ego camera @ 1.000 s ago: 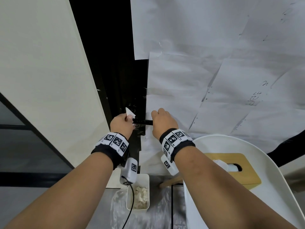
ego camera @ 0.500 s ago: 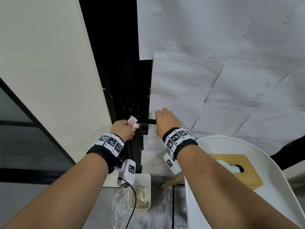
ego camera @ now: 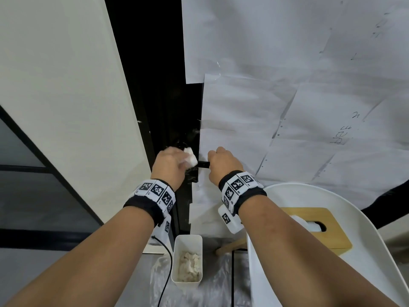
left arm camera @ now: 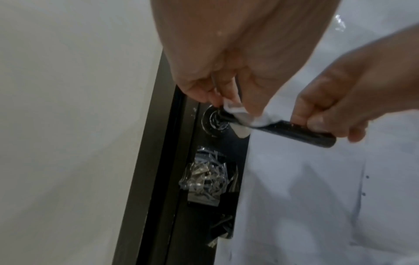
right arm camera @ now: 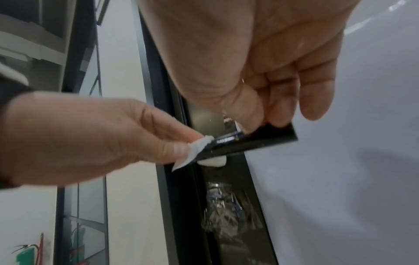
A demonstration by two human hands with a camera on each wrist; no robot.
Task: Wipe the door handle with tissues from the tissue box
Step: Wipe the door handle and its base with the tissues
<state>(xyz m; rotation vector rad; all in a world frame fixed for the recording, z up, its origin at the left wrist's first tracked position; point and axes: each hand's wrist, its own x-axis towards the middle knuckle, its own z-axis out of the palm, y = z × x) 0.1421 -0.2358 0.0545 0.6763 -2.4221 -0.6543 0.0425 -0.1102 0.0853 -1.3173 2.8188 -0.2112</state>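
Note:
A black lever door handle (ego camera: 203,164) (left arm camera: 294,130) (right arm camera: 254,141) sticks out from the dark door edge. My right hand (ego camera: 221,163) (left arm camera: 326,116) (right arm camera: 267,111) grips its free end with curled fingers and thumb. My left hand (ego camera: 170,165) (left arm camera: 217,89) (right arm camera: 108,134) pinches a crumpled white tissue (ego camera: 190,159) (left arm camera: 249,116) (right arm camera: 199,145) and presses it onto the handle near its round base. The wooden-topped tissue box (ego camera: 318,231) stands lower right, a tissue poking from its slot.
A white round table (ego camera: 332,196) bearing the box stands close at the right. On the floor below the hands is a white bin (ego camera: 188,240) with used tissues. White paper sheets (ego camera: 287,107) cover the door; a cream wall (ego camera: 66,107) is at left.
My left hand has moved up and right with the tissue, from below the handle's base onto the handle. My right hand keeps its grip on the handle's end.

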